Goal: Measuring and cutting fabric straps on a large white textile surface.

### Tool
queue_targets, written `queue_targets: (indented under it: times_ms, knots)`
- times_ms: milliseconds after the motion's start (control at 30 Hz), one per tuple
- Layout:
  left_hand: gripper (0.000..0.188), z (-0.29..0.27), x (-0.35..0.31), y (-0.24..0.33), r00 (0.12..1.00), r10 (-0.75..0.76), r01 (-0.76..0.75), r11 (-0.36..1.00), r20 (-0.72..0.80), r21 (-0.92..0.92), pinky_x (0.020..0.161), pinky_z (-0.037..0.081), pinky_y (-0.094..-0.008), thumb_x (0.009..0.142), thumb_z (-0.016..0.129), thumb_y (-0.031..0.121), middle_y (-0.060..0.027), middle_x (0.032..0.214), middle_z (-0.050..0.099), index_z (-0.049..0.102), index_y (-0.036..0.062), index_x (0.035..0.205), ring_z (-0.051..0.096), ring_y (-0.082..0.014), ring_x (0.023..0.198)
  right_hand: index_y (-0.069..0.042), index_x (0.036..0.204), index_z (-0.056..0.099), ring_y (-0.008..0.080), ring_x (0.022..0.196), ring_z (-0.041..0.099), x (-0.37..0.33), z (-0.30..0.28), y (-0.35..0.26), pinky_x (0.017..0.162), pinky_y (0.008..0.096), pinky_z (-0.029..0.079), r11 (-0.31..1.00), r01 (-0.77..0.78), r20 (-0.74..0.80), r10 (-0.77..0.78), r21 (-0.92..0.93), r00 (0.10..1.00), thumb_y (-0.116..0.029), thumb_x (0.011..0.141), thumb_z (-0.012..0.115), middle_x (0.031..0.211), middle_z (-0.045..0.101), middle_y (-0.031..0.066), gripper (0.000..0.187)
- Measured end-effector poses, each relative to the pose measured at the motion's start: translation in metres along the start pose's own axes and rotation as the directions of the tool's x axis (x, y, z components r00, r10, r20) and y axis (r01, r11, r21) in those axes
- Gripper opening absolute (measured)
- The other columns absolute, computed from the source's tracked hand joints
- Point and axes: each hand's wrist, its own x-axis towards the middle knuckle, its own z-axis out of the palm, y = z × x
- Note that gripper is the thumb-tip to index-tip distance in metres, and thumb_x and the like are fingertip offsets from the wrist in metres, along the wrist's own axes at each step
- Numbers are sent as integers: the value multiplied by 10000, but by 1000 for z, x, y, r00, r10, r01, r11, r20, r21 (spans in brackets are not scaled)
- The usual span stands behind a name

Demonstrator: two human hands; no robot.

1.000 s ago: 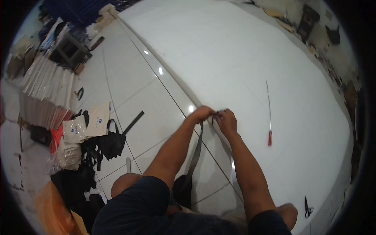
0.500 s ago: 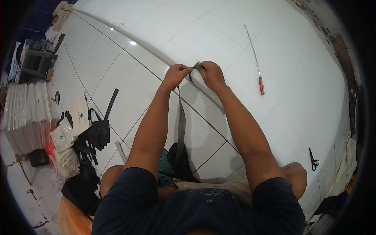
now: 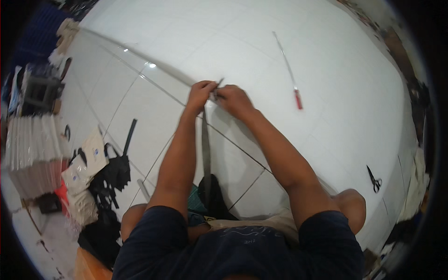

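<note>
Head view: L hand [image 3: 199, 92] & R hand [image 3: 233, 99] close together, both pinching the top end of a dark strap [image 3: 206, 144] over the white floor [image 3: 326, 154]; strap runs back toward the lap. Red-handled tool [image 3: 290, 77] lies well apart to the R, scissors [image 3: 374, 179] nr floor's R edge.

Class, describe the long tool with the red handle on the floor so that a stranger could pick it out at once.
Start from the white tiled floor where the person sits, and look past the right hand, toward the person's right. There a thin metal rod with a red handle lies alone on bare tile. Unlike the black scissors nearer the right knee, it is long, straight and red at one end.
</note>
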Motion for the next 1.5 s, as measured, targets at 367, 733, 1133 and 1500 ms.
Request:
queue_targets:
  times_ms: [367, 733, 1133, 1500]
  knots:
    - [171, -1, -11, -24, 991, 57, -37, 986, 121, -163, 607, 328, -215, 915, 575, 164, 46, 760, 526, 651, 22, 971, 411, -49, 673, -89, 901, 691, 315, 862, 640, 72, -40, -4, 742, 413, 506, 983, 153, 457, -92, -98, 885, -149, 800, 602, 867, 683, 126, 148]
    - [263, 19, -5, -45, 970, 129, -170, 965, -206, -197, 655, 434, -233, 906, 633, 209, -27, 807, 608, 640, -31, 1015, 527, -99, 698, -96, 1001, 708, 290, 917, 630, 51, -2, 42, 841, 401, 494, 989, 136, 266, -147, 61, 953, -141, 812, 592, 953, 704, 74, 226]
    - [296, 10, -3, -15, 983, 164, -94, 833, -80, 545, 701, 483, -382, 891, 587, 224, -205, 822, 662, 634, -64, 940, 646, -283, 766, -133, 863, 725, 256, 969, 541, 53, 9, 47, 835, 393, 497, 963, 248, 241, -216, -110, 946, -207, 792, 608, 892, 639, 39, 156]
    - [236, 29, -4, -14, 919, 309, -221, 918, -246, 330, 726, 467, -315, 872, 626, 183, -102, 862, 671, 675, -39, 936, 596, -161, 771, -66, 865, 660, 278, 963, 583, 40, 4, 38, 817, 401, 491, 971, -36, 126, 67, -235, 990, -201, 828, 600, 965, 626, 102, 152]
